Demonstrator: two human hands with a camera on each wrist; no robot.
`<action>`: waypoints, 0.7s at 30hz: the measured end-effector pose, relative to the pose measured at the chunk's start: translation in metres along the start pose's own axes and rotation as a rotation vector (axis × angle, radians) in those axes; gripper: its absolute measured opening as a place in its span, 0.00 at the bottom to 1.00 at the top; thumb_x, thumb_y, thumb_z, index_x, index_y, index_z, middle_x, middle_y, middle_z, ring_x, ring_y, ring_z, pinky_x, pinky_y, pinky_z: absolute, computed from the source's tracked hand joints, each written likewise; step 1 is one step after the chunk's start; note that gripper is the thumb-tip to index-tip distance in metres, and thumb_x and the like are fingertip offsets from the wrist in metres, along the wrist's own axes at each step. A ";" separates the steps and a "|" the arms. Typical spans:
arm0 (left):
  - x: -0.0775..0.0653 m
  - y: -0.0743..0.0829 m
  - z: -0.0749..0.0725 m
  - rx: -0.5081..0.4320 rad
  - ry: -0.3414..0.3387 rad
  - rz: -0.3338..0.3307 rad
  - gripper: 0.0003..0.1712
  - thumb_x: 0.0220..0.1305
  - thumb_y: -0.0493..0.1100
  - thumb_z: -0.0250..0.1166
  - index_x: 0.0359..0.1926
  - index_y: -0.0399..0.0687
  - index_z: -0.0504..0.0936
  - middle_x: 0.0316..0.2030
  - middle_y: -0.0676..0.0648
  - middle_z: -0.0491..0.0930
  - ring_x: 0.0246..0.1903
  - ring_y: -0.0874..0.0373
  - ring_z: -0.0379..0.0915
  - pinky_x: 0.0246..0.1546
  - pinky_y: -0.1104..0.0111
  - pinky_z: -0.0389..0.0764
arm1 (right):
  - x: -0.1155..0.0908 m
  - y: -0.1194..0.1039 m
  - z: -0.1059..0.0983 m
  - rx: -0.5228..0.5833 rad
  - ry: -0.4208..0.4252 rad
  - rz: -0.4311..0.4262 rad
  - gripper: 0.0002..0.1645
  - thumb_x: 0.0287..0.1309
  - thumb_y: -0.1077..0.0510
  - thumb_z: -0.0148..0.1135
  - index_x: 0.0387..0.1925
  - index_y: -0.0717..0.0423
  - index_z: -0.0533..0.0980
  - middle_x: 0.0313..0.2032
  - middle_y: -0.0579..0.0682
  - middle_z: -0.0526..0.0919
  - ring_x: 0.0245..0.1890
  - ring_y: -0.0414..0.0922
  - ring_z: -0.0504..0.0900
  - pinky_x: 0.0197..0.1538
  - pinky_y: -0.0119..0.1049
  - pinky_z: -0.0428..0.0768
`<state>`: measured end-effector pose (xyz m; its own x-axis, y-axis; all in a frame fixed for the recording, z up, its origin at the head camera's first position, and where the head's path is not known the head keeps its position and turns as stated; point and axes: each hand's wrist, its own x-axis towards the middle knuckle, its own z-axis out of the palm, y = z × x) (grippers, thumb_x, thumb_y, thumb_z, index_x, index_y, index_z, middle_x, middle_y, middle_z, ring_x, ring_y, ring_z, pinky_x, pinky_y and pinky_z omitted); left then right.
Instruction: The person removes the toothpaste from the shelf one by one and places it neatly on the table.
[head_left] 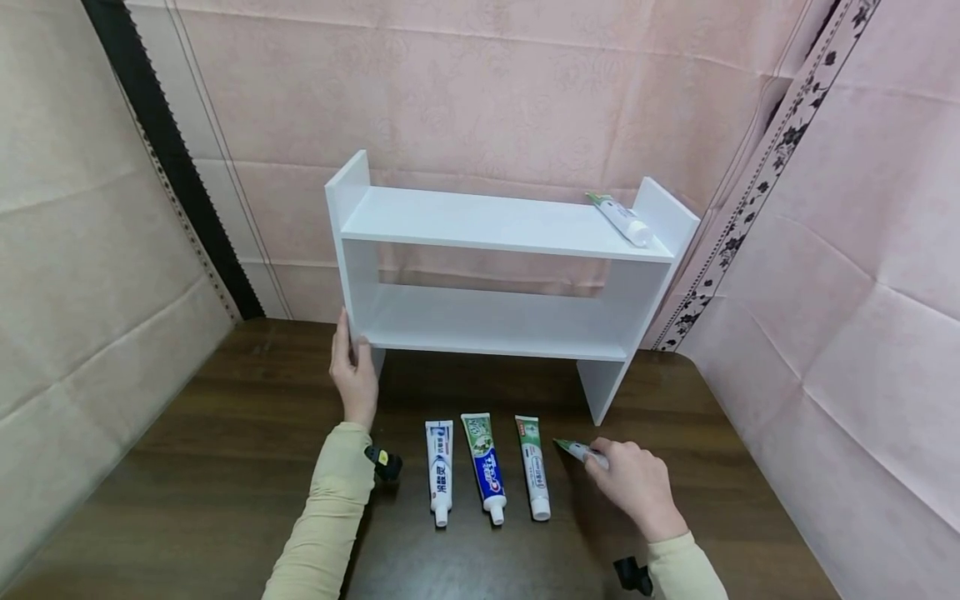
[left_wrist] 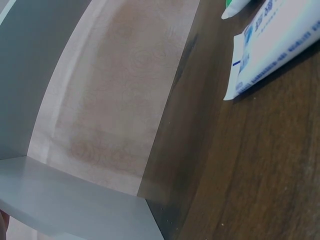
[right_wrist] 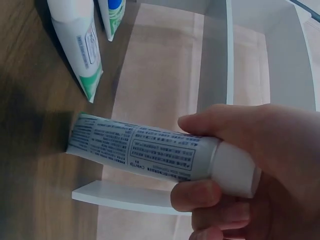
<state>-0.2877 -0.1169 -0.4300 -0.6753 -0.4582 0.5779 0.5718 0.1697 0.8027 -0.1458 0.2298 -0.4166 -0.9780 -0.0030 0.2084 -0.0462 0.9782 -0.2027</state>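
We note the left hand with straight fingers against the white shelf's left side panel. Three tubes lie in a row on the counter. The right hand grips a white, green-tipped toothpaste tube — low over the counter, tail pointing left.

Looks like a staged recording corner: pink cloth draped behind the white shelf, which stands on a dark wooden table.
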 end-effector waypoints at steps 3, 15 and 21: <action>-0.001 -0.001 0.000 0.009 0.000 0.000 0.30 0.71 0.33 0.49 0.72 0.50 0.63 0.62 0.38 0.70 0.57 0.68 0.65 0.56 0.76 0.67 | 0.000 0.001 0.005 0.006 -0.015 0.010 0.11 0.54 0.55 0.62 0.37 0.54 0.84 0.27 0.53 0.84 0.17 0.44 0.69 0.18 0.37 0.63; -0.001 -0.001 0.001 0.007 0.001 0.012 0.29 0.71 0.33 0.49 0.72 0.48 0.63 0.61 0.37 0.70 0.54 0.69 0.65 0.54 0.78 0.67 | 0.000 0.004 0.021 -0.024 -0.083 -0.017 0.14 0.49 0.55 0.66 0.39 0.55 0.85 0.32 0.56 0.86 0.22 0.48 0.77 0.22 0.43 0.70; 0.000 -0.001 0.002 0.000 0.007 0.012 0.29 0.70 0.33 0.49 0.71 0.45 0.63 0.61 0.36 0.70 0.54 0.68 0.65 0.54 0.75 0.68 | -0.001 0.006 0.027 -0.027 -0.099 -0.033 0.16 0.48 0.55 0.67 0.40 0.55 0.84 0.29 0.55 0.85 0.20 0.45 0.72 0.20 0.41 0.68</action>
<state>-0.2890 -0.1159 -0.4302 -0.6647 -0.4626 0.5867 0.5800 0.1755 0.7955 -0.1508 0.2302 -0.4440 -0.9913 -0.0549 0.1193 -0.0750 0.9824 -0.1710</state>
